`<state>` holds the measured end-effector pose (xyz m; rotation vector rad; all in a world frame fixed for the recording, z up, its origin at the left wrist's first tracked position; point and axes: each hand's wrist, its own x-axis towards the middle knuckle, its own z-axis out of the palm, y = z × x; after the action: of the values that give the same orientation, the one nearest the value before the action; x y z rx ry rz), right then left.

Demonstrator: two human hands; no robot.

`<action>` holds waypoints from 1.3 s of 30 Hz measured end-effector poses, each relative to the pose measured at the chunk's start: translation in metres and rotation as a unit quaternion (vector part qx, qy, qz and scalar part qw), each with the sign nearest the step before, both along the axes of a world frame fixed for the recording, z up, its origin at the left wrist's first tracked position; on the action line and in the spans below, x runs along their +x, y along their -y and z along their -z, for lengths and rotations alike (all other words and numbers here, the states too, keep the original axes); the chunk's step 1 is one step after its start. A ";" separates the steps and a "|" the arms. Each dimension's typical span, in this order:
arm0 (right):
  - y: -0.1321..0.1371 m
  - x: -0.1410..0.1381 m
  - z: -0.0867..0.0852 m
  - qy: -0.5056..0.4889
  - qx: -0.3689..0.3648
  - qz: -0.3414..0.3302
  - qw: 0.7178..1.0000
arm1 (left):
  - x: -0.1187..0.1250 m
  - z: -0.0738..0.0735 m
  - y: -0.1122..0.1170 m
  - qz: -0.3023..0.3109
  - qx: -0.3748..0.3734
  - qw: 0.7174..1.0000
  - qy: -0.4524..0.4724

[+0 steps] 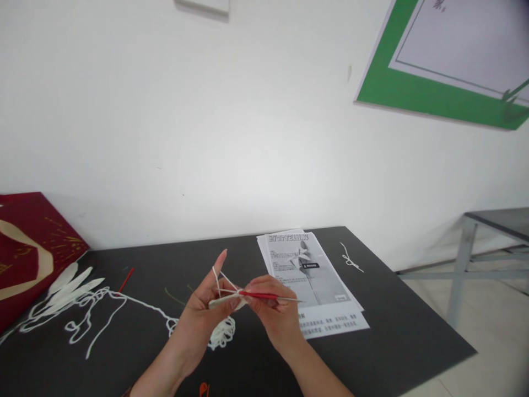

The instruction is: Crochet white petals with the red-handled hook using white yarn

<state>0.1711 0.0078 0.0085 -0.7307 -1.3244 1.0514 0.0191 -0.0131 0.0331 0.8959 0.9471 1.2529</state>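
My left hand [202, 306] pinches a small white crocheted piece [226, 301] between thumb and fingers. Its index finger points up with white yarn [215, 277] looped round it. My right hand [273, 309] grips a red-handled crochet hook [264, 295], held nearly level, with its thin metal end sticking out to the right. The hook's left end meets the yarn at the edge of the crocheted piece, where both hands come close together. A loose white yarn ball [223, 333] lies on the table below, partly hidden behind my left hand.
Printed pattern sheets [330, 292] lie behind my right hand on the black table [397, 331]. Left are white crocheted petals [72, 286], tangled yarn, a red stick [126, 280] and a dark red bag [37, 248]. A yarn scrap [350, 259] lies right; an orange item [204, 389] sits at the front.
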 end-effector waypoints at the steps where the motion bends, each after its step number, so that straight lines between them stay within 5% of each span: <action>1: 0.000 -0.001 0.000 -0.013 -0.015 -0.008 1.000 | 0.000 0.000 0.000 -0.012 -0.003 1.000 -0.004; 6: -0.003 -0.005 0.001 -0.144 -0.153 -0.082 0.974 | -0.008 -0.004 -0.002 0.014 -0.016 1.000 -0.007; 15: -0.006 -0.015 0.009 -0.288 -0.294 -0.081 0.908 | -0.012 0.002 -0.005 0.006 0.011 0.997 -0.078; 39: -0.007 -0.013 0.005 -0.270 -0.293 -0.075 0.914 | 0.001 0.003 -0.001 -0.024 -0.024 0.999 -0.002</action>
<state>0.1576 0.0144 0.0031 -0.7019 -0.5855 1.6690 0.0201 -0.0117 0.0305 0.8429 1.0027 1.2642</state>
